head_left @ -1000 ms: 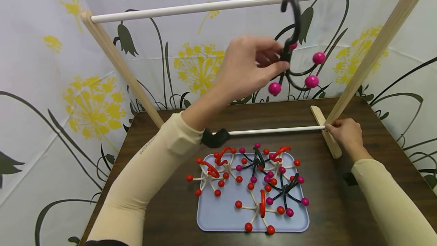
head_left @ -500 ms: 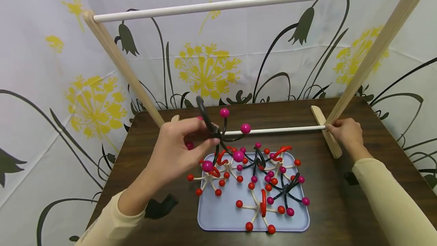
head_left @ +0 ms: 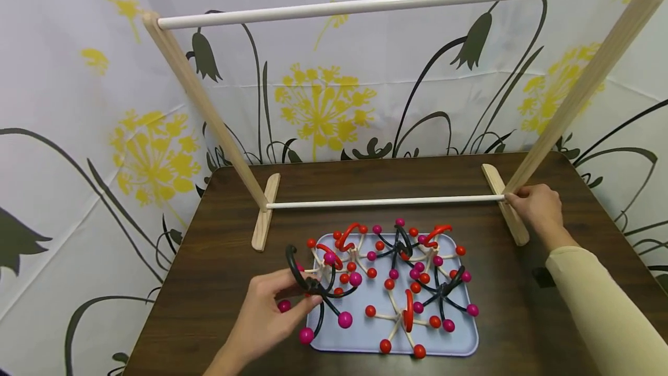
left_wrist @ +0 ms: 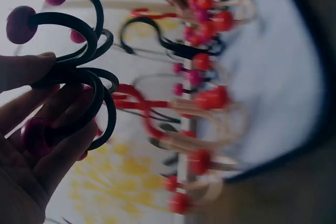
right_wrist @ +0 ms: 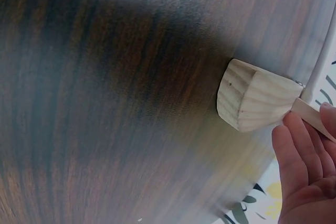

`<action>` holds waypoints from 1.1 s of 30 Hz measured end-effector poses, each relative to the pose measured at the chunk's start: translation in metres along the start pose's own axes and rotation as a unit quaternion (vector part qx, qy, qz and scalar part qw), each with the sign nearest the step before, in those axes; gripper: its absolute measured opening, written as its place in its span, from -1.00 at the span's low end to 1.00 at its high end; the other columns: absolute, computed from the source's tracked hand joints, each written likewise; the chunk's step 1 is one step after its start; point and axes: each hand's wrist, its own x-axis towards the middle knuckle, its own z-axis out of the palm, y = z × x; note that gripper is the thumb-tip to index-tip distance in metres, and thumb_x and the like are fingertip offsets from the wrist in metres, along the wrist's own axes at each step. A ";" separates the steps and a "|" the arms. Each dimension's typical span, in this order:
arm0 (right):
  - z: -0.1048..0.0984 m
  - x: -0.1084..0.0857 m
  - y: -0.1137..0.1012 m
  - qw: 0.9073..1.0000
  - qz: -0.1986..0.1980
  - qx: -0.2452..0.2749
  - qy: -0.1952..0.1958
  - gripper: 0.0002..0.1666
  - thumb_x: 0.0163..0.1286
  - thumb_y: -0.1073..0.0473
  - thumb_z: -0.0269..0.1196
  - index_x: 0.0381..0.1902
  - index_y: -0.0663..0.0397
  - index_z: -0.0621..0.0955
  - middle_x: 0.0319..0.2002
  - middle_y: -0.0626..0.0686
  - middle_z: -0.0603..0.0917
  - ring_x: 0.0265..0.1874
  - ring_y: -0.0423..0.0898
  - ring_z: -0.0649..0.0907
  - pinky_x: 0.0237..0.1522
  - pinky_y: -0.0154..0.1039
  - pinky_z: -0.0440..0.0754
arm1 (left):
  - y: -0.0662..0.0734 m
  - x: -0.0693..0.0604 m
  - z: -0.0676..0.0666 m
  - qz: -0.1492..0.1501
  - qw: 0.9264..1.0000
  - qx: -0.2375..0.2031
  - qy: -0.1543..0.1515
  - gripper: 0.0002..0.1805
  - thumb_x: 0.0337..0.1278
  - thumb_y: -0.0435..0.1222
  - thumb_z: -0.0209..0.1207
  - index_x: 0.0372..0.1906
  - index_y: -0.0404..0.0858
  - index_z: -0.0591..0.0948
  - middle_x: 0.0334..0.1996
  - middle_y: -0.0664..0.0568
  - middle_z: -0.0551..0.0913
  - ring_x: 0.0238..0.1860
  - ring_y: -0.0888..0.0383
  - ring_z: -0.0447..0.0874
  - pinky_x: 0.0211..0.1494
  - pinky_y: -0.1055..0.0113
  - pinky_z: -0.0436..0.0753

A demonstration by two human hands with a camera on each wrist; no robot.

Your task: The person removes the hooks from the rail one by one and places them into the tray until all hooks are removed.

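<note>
My left hand (head_left: 271,309) pinches a black hook hanger (head_left: 315,286) by its centre, between thumb and fingers. Curved black arms with pink ball tips spread from it, and its hook stands up. It hovers over the left side of a light blue tray (head_left: 355,338). In the left wrist view the hanger (left_wrist: 84,66) shows close up in the fingers. My right hand (head_left: 540,210) grips the foot of the right post of a wooden rack (head_left: 543,126), where the lower white bar meets it. In the right wrist view its fingers (right_wrist: 294,150) lie against the pale wood.
Several more hangers lie on the tray: cream ones with red hooks and red balls (head_left: 402,318), and black ones with pink balls (head_left: 442,292). The rack's upper white bar (head_left: 407,3) spans above the dark wooden table (head_left: 209,283). A flower-patterned curtain (head_left: 323,103) hangs behind.
My left hand has come down and left from near the upper bar to the tray's left side, bringing the black hanger. The right hand keeps its grip at the rack's foot.
</note>
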 end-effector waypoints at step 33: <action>0.002 0.000 0.005 1.000 0.011 -0.001 0.002 -0.53 0.40 -0.05 0.21 -0.15 0.32 0.69 -0.20 0.33 0.68 -0.10 0.42 0.53 -0.21 0.24 0.50 | -0.052 -0.052 0.087 -0.081 0.973 0.185 0.113 -0.64 -0.35 -0.39 0.57 -0.39 0.01 0.68 -0.39 0.35 0.65 -0.34 0.41 0.66 -0.27 0.46 0.65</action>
